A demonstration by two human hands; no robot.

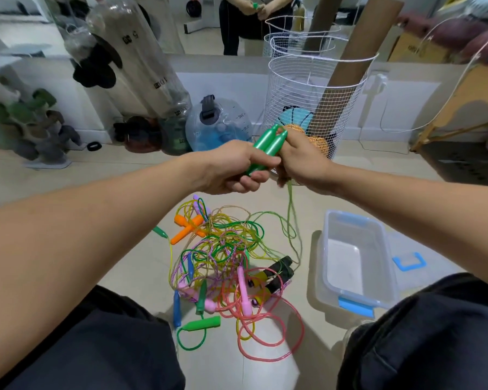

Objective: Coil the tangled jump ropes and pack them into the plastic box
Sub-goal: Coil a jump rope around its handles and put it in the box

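Note:
Two green jump-rope handles [268,147] lie side by side, raised above the floor. My left hand [231,170] grips their lower part. My right hand [302,164] holds them from the right, fingers curled at their tips. Their pale green rope [292,218] hangs from under my right hand down to the tangled pile of jump ropes [226,263] on the floor, which has orange, pink, blue, green and black handles. The clear plastic box [378,243] with blue latches stands open and holds nothing, right of the pile.
The box's clear lid with a blue handle [409,261] lies right of the box. A white wire basket [313,108] with balls and a cardboard tube stands behind my hands. Plastic bottles and a water jug [217,122] line the wall. My knees frame the pile.

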